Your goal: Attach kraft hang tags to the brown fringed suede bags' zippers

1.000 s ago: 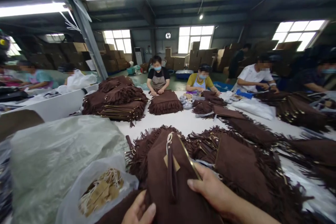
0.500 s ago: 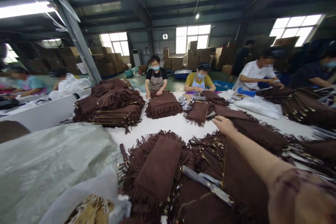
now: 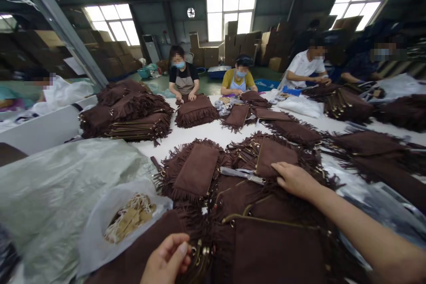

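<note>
My right hand reaches over the pile, fingers on the front edge of a dark brown fringed pouch and thumb below, closed on that edge. At the bottom my left hand is curled, thumb against fingers; whatever it may hold is hidden. Beside it are brass-coloured zip ends and clasps of stacked pouches. Between the hands lies a larger brown pouch with a brass zip. Another fringed pouch lies flat further left. A plastic-wrapped strip rests across the pile.
A clear bag of tan tags with white strings stands at left on pale green plastic sheeting. Tall pouch stacks stand beyond on the white table. Several co-workers sit across it. Plastic bags lie at right.
The view has tilted down. My right hand has drawn back from the far pouches to the pouch on the near pile. My left hand has come into view at the bottom.
</note>
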`<state>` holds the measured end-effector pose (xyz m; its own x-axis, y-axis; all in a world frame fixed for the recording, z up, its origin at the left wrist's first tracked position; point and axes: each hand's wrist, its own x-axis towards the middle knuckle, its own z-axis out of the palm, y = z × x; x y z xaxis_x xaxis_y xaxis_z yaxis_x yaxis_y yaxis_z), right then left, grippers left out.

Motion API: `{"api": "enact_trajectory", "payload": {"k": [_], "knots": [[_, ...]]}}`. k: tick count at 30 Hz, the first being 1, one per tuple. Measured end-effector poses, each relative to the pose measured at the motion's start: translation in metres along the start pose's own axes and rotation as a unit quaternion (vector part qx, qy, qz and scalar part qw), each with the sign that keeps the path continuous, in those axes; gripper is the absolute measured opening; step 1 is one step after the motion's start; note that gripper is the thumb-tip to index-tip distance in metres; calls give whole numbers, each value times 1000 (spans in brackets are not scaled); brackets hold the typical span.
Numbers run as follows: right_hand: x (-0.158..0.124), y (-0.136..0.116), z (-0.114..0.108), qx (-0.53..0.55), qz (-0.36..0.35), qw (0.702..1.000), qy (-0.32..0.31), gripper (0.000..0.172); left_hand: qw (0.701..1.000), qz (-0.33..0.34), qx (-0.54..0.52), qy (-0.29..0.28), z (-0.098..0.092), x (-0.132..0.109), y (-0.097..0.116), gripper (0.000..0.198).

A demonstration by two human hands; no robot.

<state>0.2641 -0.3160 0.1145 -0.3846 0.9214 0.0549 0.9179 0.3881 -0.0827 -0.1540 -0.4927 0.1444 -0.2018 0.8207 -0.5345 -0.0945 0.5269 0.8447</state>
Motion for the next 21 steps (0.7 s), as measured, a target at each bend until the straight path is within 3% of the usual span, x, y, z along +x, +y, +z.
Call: {"api": "enact_trajectory", "payload": {"k": [2, 6, 9, 12, 17, 19, 21], "knots": [[6, -2, -14, -28, -7, 999, 23, 38, 1000, 16, 11, -12, -10, -13, -3, 49], [13, -27, -56, -47, -13, 991, 122, 36, 998, 55, 29, -8, -31, -34, -10, 42], [13, -76, -88, -13, -57, 976, 210, 38, 993, 105, 47, 0, -37, -49, -4, 37], [4, -138, -107, 73, -103, 959, 255, 39, 972, 220, 80, 13, -37, -62, 15, 31], [-18, -214, -114, 256, -102, 929, 245, 34, 899, 413, 126, 70, -35, -85, 51, 40], [-25, -233, -112, 305, -112, 917, 231, 35, 889, 435, 129, 63, -35, -94, 57, 42], [-29, -247, -109, 346, -128, 905, 212, 36, 906, 407, 111, 17, -35, -100, 56, 41]]}}
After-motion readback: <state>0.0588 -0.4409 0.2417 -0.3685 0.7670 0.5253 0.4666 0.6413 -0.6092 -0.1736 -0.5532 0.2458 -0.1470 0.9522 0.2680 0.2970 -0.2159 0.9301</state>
